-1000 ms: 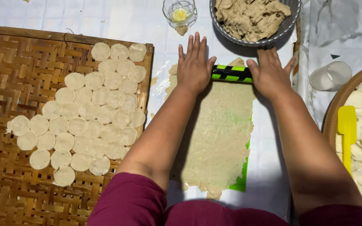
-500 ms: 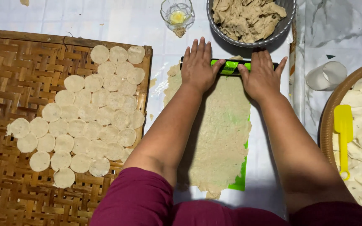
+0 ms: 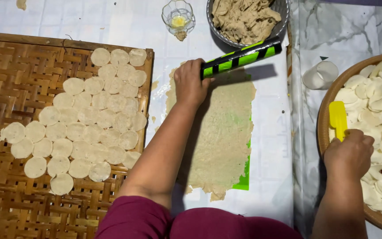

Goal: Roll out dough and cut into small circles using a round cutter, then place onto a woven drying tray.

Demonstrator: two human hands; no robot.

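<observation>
Head view: left hand [image 3: 192, 84] has fingers clamped around one end of the green-and-black rolling pin [image 3: 242, 56], raised over the dough sheet [image 3: 219, 132]. Right hand [image 3: 349, 155] closes on the yellow scraper [image 3: 338, 118]. The dough looks thin, soft and tearable; lift it by an edge.

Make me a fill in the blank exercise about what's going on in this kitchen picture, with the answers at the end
1. The left hand lifts a green and black ____ above the flat sheet of dough.
2. The right hand closes its grip on a scraper coloured ____.
3. The cut dough rounds lie on a woven ____ mat.
4. The metal bowl at the top holds dough ____.

Missing words: rolling pin; yellow; bamboo; scraps
</observation>
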